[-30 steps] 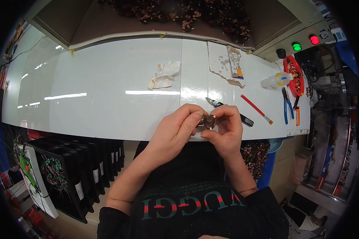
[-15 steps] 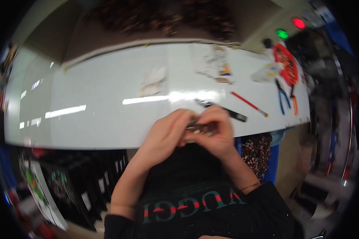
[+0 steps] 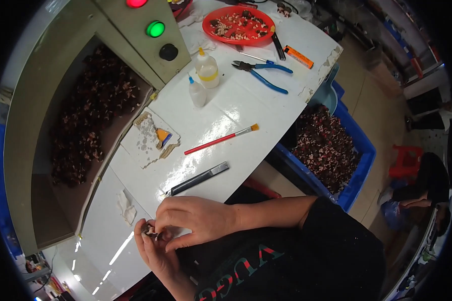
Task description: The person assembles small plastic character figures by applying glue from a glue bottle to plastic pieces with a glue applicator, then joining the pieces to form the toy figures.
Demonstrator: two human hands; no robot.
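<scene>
Both of my hands meet at the near edge of the white table point(image 3: 236, 100), at the lower left of the head view. My left hand point(image 3: 154, 251) cups a small brown piece point(image 3: 148, 230) from below. My right hand point(image 3: 196, 218) lies over it, its fingertips pinching the same piece. Most of the piece is hidden by my fingers. A black slim knife-like tool point(image 3: 200, 178) lies on the table just beyond my right hand.
On the table lie a red-handled brush point(image 3: 221, 140), blue pliers point(image 3: 261, 72), two glue bottles point(image 3: 206, 67), a red tray of bits point(image 3: 238, 25), a white rag point(image 3: 127, 205) and a glue-smeared card point(image 3: 153, 140). A blue crate of dark red pieces point(image 3: 331, 145) stands at my right.
The view has swung and tilted, so the table now runs diagonally and the tools sit at the top. My hands stay together on the small piece.
</scene>
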